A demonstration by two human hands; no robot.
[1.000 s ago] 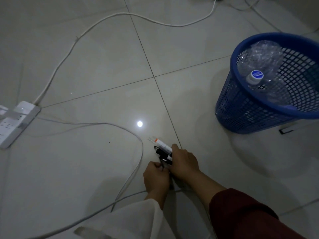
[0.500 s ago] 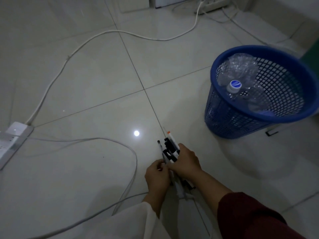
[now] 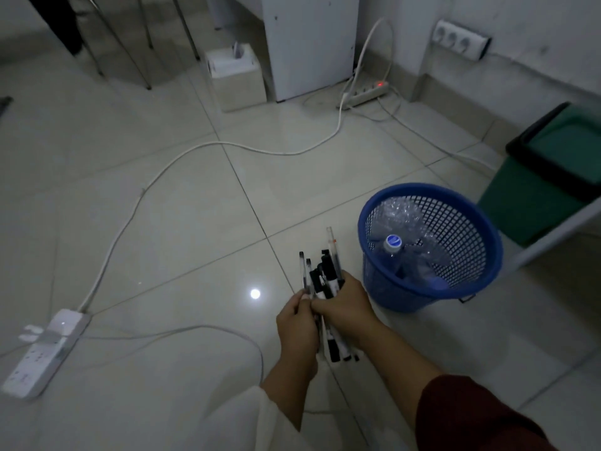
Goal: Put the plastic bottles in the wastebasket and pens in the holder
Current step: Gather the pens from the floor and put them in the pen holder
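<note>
A bundle of several pens [image 3: 327, 275] stands nearly upright above the tiled floor, held between both hands. My right hand [image 3: 346, 309] wraps the bundle from the right; my left hand [image 3: 297, 323] pinches it from the left. Black caps and one clear pen stick out above the fingers, and the lower ends show below. Just right of the hands stands a blue mesh wastebasket [image 3: 383, 288] holding crumpled clear plastic bottles [image 3: 398, 219], one with a blue-white cap. No pen holder is in view.
White cables [image 3: 156, 177] loop across the floor from a power strip [image 3: 42, 351] at the left to another strip [image 3: 366, 92] by the wall. A green bin [image 3: 533, 193] stands at the right, a white cabinet [image 3: 309, 43] and a tissue box [image 3: 235, 76] at the back.
Both hands have lifted the pens off the floor and stood the bundle more upright. My view has tilted up, bringing the wall, cabinet and green bin into sight.
</note>
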